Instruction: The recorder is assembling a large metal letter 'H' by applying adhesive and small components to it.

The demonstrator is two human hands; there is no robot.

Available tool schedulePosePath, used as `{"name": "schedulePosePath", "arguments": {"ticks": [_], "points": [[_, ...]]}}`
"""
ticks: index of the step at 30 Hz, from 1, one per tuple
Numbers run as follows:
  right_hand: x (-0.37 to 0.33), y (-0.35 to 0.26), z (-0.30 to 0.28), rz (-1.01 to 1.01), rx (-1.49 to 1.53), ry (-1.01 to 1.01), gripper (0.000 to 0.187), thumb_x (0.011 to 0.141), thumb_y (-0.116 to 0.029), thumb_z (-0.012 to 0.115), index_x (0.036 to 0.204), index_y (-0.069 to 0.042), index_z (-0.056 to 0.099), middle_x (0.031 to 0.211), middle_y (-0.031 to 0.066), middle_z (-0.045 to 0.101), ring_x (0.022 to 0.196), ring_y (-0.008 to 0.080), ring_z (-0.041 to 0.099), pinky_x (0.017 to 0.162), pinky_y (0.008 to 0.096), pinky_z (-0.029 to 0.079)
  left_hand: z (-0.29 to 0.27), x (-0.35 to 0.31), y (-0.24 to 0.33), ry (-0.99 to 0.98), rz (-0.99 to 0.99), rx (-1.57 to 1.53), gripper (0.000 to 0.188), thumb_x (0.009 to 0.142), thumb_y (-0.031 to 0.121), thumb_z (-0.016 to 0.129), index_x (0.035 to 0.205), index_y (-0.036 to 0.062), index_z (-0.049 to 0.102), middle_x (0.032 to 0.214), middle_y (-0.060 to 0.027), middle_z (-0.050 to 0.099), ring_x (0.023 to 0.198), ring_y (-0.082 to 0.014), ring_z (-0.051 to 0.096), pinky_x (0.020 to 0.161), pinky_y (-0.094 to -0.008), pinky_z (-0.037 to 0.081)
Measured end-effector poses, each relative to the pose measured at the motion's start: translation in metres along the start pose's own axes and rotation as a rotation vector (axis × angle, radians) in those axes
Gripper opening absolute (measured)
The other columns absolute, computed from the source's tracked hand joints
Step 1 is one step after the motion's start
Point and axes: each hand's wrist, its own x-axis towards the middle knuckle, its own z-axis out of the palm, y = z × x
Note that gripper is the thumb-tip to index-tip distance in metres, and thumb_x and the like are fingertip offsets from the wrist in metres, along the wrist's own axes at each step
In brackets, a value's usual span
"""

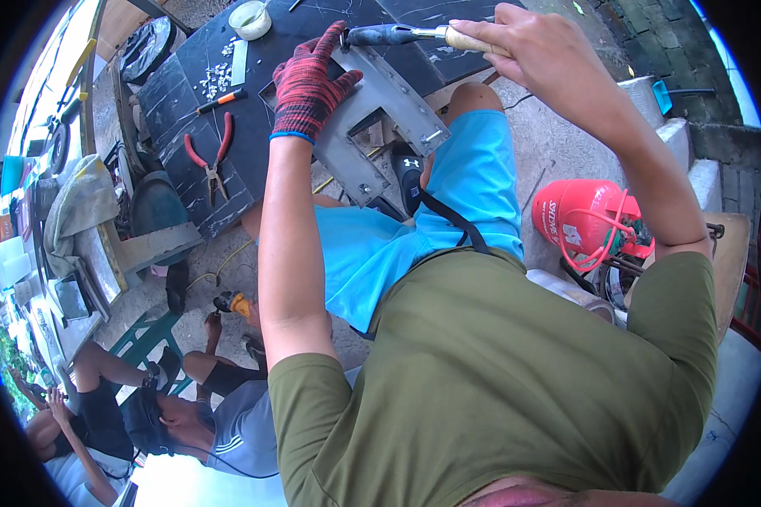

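My left hand (314, 84), in a red and black striped glove, lies with fingers spread on a grey metal frame (380, 89). Its index finger reaches to a small dark piece at the frame's far corner. The frame has rectangular cutouts and small fittings along its side; it sits over the table edge, above my knees. My bare right hand (528, 51) is closed round the pale wooden handle of a tool (385, 35) with a metal neck and a dark blue-grey cylindrical end. That end points left and meets the small piece beside my left fingertip.
On the black marbled table (169, 127) lie red-handled pliers (212, 160), an orange and black tool (221, 102), small pale bits (218, 78) and a white tub (250, 20). A red gas cylinder (579, 211) stands right. Other people (237, 422) sit lower left.
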Motion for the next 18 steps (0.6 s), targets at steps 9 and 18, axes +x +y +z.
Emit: {"name": "schedulePosePath", "arguments": {"ticks": [9,18], "points": [[0.001,-0.009,-0.003,0.050,-0.042,-0.050,0.038,0.097,-0.023,0.062,0.133,-0.010,0.066,0.097,0.0107,0.067,0.082,0.0256,0.064,0.069,0.0389,0.053,0.004,-0.002,-0.003,0.058,0.052,0.006,0.091,0.081,0.048,0.083,0.159,0.0389,0.037,0.140,-0.0155,0.059,0.130,-0.0351,0.057,0.113,-0.0525,0.037],[-0.007,-0.014,0.033,0.104,-0.242,0.121,0.054,0.092,-0.020,0.073,0.144,-0.025,0.061,0.089,0.0088,0.058,0.071,0.0241,0.067,0.064,0.0370,0.056,0.002,-0.003,-0.003,0.050,0.044,0.009,0.091,0.081,0.048,0.083,0.159,0.0393,0.036,0.140,-0.0156,0.059,0.130,-0.0354,0.057,0.113,-0.0534,0.037]]}}
